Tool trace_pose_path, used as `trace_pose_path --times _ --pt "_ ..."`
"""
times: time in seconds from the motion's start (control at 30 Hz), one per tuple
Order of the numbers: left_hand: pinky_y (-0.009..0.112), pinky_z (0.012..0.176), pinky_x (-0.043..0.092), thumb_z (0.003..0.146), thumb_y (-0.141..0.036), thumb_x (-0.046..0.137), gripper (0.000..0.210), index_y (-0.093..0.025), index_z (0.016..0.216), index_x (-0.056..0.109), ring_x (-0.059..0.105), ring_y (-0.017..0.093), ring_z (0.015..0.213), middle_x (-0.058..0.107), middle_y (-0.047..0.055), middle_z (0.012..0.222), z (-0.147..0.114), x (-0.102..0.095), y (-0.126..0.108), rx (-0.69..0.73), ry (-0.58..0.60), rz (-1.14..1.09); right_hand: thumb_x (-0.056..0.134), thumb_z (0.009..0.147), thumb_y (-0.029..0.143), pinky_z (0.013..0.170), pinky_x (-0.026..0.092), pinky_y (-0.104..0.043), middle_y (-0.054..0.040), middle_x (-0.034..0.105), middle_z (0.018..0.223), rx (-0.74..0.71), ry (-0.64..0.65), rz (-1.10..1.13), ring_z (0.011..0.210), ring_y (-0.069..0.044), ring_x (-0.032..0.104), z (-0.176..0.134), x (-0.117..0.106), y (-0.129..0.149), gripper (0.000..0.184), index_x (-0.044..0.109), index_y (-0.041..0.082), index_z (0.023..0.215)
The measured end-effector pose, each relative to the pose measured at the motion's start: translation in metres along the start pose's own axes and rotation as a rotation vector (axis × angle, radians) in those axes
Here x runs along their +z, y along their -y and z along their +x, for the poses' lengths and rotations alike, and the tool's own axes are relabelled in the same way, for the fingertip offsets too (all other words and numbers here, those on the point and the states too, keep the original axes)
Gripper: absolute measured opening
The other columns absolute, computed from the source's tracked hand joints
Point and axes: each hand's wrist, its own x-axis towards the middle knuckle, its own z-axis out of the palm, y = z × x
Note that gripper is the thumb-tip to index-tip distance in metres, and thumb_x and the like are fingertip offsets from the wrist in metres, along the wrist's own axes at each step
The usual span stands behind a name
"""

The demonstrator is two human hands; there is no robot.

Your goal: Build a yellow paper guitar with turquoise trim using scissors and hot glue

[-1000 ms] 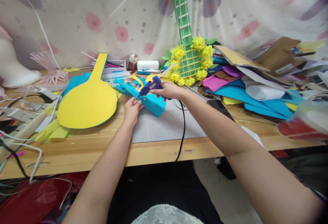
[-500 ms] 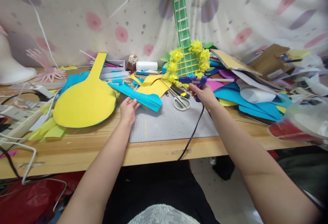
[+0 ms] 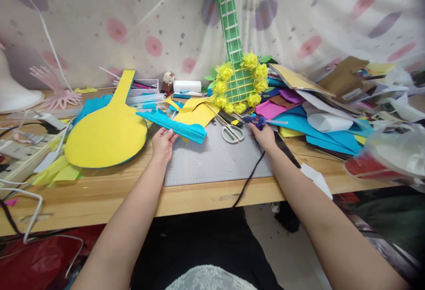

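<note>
My left hand (image 3: 163, 143) pinches the lower edge of a folded strip of blue crepe paper (image 3: 175, 126), held above the left part of a grey cutting mat (image 3: 212, 166). On the right side of the mat, my right hand (image 3: 264, 136) is closed around a dark blue glue gun (image 3: 260, 121) with a clear glue stick (image 3: 278, 122) poking out of its back. The gun's black cord hangs over the table edge. Scissors (image 3: 233, 133) with pale handles lie between my hands. Left of my left hand rests a yellow guitar-shaped cutout (image 3: 106, 137) with blue sides.
A green paper guitar (image 3: 237, 85) with yellow flowers leans on the patterned curtain. Coloured paper sheets (image 3: 332, 137) pile up at right, near a clear plastic tub (image 3: 381, 157). Power strips and white cables (image 3: 36, 201) crowd the left end of the wooden table.
My right hand has lowered the glue gun toward the mat, bringing it down beside the scissors. My left hand keeps the blue crepe paper in nearly the same place.
</note>
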Motion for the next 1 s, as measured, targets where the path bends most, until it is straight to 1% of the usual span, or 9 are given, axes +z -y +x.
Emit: trace_pose_path --times 0.13,0.27,0.33,0.43,0.53,0.6,0.67,0.77,1.0 --pt "0.027 0.073 0.053 0.060 -0.008 0.070 0.014 -0.014 0.068 0.061 0.061 0.010 0.062 0.064 0.000 0.066 0.001 0.000 0.001 -0.002 0.005 -0.001 0.048 0.081 0.051 0.079 0.045 -0.036 -0.0160 0.067 0.093 0.052 0.058 -0.115 0.091 -0.028 0.063 -0.004 -0.006 0.007 0.049 0.060 0.010 0.106" --pt "0.028 0.074 0.053 0.061 -0.007 0.068 0.013 -0.013 0.069 0.061 0.061 0.009 0.061 0.064 0.000 0.066 0.000 0.000 0.001 -0.003 -0.019 -0.019 0.058 0.076 0.046 0.084 0.042 -0.038 -0.0250 0.060 0.111 -0.044 0.028 -0.355 0.106 -0.033 0.056 -0.018 -0.025 0.015 0.056 0.053 0.003 0.112" --pt "0.030 0.076 0.053 0.061 -0.006 0.068 0.013 -0.013 0.069 0.060 0.061 0.009 0.061 0.064 0.000 0.066 0.000 0.001 0.000 0.001 -0.033 -0.032 0.060 0.074 0.044 0.082 0.042 -0.039 -0.0263 0.059 0.109 -0.085 -0.003 -0.465 0.105 -0.034 0.055 -0.029 -0.037 0.021 0.054 0.053 0.003 0.107" --pt "0.030 0.077 0.053 0.062 -0.005 0.067 0.013 -0.013 0.069 0.060 0.062 0.009 0.062 0.064 0.000 0.065 -0.001 0.003 0.000 0.018 -0.047 -0.050 0.058 0.074 0.052 0.068 0.043 -0.037 -0.0148 0.064 0.083 -0.076 0.221 -0.469 0.082 -0.029 0.061 -0.047 -0.047 0.039 0.039 0.056 0.014 0.085" --pt "0.029 0.073 0.053 0.063 -0.004 0.065 0.012 -0.013 0.069 0.061 0.062 0.010 0.061 0.064 0.000 0.065 -0.002 0.005 0.000 0.043 -0.070 -0.064 0.061 0.071 0.051 0.063 0.044 -0.033 -0.0062 0.061 0.067 -0.193 0.447 -0.204 0.070 -0.022 0.060 -0.064 -0.035 0.068 0.034 0.052 0.019 0.067" --pt "0.028 0.071 0.054 0.063 -0.004 0.065 0.012 -0.013 0.069 0.061 0.062 0.010 0.061 0.064 0.000 0.065 -0.002 0.005 0.000 0.058 -0.086 -0.065 0.068 0.067 0.043 0.061 0.046 -0.031 -0.0042 0.062 0.071 -0.194 0.652 0.195 0.067 -0.018 0.060 -0.074 -0.015 0.090 0.030 0.052 0.019 0.075" --pt "0.027 0.070 0.054 0.063 -0.005 0.065 0.012 -0.014 0.069 0.061 0.062 0.010 0.061 0.065 0.000 0.066 -0.002 0.004 0.000 0.072 -0.102 -0.060 0.075 0.059 0.031 0.063 0.049 -0.032 -0.0024 0.064 0.076 -0.083 0.794 0.594 0.068 -0.016 0.061 -0.083 0.010 0.110 0.041 0.048 0.021 0.089" --pt "0.027 0.069 0.054 0.063 -0.005 0.065 0.012 -0.014 0.067 0.059 0.062 0.010 0.060 0.064 0.000 0.065 -0.002 0.003 -0.001 0.093 -0.132 -0.064 0.076 0.052 0.014 0.068 0.051 -0.033 0.0016 0.064 0.074 0.043 0.789 0.874 0.067 -0.015 0.062 -0.091 0.043 0.134 0.054 0.041 0.022 0.093" --pt "0.030 0.076 0.054 0.063 -0.004 0.063 0.014 -0.015 0.068 0.056 0.062 0.010 0.062 0.062 -0.002 0.065 -0.002 0.006 -0.001 0.108 -0.163 -0.077 0.071 0.051 0.012 0.072 0.050 -0.034 0.0079 0.059 0.068 0.023 0.601 0.955 0.064 -0.014 0.061 -0.094 0.076 0.153 0.052 0.039 0.024 0.090"
